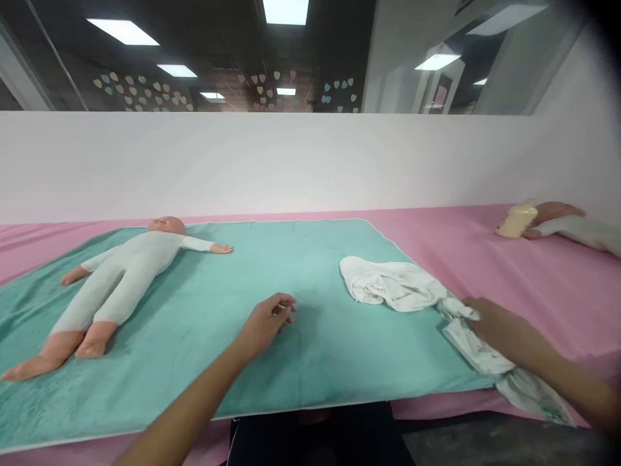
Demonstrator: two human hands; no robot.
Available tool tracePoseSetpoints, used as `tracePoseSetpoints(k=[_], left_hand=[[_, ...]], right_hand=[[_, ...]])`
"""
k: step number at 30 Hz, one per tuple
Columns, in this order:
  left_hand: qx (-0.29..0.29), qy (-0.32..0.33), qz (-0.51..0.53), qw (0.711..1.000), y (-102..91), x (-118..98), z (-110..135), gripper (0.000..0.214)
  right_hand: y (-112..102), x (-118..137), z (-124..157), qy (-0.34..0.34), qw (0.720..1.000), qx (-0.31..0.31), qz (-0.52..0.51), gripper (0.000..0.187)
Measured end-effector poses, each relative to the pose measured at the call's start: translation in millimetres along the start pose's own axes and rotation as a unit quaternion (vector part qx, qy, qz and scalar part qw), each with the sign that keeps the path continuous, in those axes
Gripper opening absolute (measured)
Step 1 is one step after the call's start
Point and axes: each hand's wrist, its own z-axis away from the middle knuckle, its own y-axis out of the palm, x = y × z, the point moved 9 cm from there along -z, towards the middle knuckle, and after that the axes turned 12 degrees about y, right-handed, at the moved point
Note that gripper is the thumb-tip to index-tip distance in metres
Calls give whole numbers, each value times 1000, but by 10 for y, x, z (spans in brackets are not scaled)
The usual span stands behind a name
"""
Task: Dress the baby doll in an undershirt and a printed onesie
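Note:
My left hand (266, 322) hovers over the middle of the turquoise towel (310, 252), its fingers loosely bent with nothing in them. At the towel's right edge, my right hand (504, 333) is closed on a white cloth with a faint green print (478, 349), whose lower end hangs past the table's front edge. Touching it on the left is a crumpled plain white cloth (398, 285); whether the two are joined I cannot tell. A baby doll (140, 259) in a white long-sleeved suit lies on its back at the left of the towel, arms spread.
Pink sheeting (436, 236) covers the table under the towel. At the far right stand a pale yellow bottle (517, 220) and a second doll (577, 226), partly out of view. A white wall (272, 165) with a window above it closes off the back.

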Motion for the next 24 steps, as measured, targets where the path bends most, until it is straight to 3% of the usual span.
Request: tracePoseSetpoints(k=[3, 5, 7, 10, 13, 16, 19, 21, 24], left_hand=[[15, -48, -9, 999, -218, 200, -270, 24], [51, -64, 29, 996, -308, 286, -423, 26], [43, -60, 113, 991, -439, 370, -561, 27], [-90, -27, 282, 955, -790, 572, -713, 28], [-174, 12, 380, 908, -1034, 768, -743, 27], [-175, 15, 404, 898, -1086, 840, -728, 24], [-169, 5, 403, 899, -1070, 832, -722, 23], [-158, 3, 392, 906, -1041, 812, -739, 24], [-148, 4, 372, 916, -1015, 802, -758, 26]], right_hand=[[118, 292, 85, -63, 990, 5, 124, 39], [-3, 653, 204, -95, 990, -18, 102, 51], [-17, 1045, 287, -109, 993, 29, 26, 50], [189, 1577, 226, -136, 988, 77, -3, 42], [597, 1830, -117, -134, 986, 101, -1, 46], [1107, 1904, -471, -101, 973, 207, -7, 52], [1431, 2090, -569, -134, 940, 311, 32, 35], [1479, 2284, -543, -177, 922, 339, 62, 25], [1368, 2633, -456, -224, 911, 344, 47, 21]])
